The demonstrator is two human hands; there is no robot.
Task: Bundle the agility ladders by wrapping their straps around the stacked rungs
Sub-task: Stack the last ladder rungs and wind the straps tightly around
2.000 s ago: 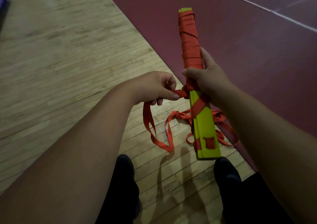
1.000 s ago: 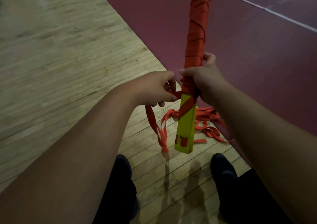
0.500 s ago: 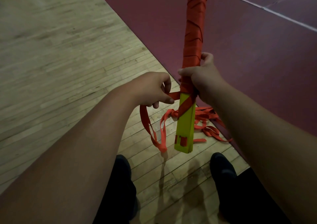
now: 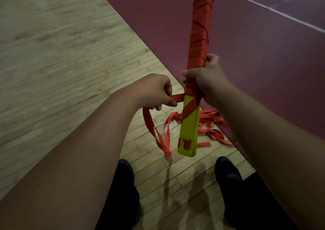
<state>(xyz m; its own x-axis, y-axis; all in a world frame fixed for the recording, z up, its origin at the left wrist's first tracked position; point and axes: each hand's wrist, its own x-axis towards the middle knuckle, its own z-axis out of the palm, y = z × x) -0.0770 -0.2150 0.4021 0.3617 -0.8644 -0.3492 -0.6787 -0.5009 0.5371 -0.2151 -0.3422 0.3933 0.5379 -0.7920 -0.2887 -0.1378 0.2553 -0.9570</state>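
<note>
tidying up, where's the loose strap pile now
Head view: the loose strap pile lies on the floor just right of the yellow rungs, below the right hand.

Rung stack (image 4: 189, 133) upright between left hand (image 4: 154, 90) and right hand (image 4: 209, 82), straps (image 4: 213, 134) trailing onto floor (image 4: 70, 71) behind

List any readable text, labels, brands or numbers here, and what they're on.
None readable in this view.
stacked rungs: plain yellow-green, no print; the orange patches near the lower end are strap, not labels.
orange strap: no print visible.
white line: a plain marking on the floor, with no letters or numbers.
</note>
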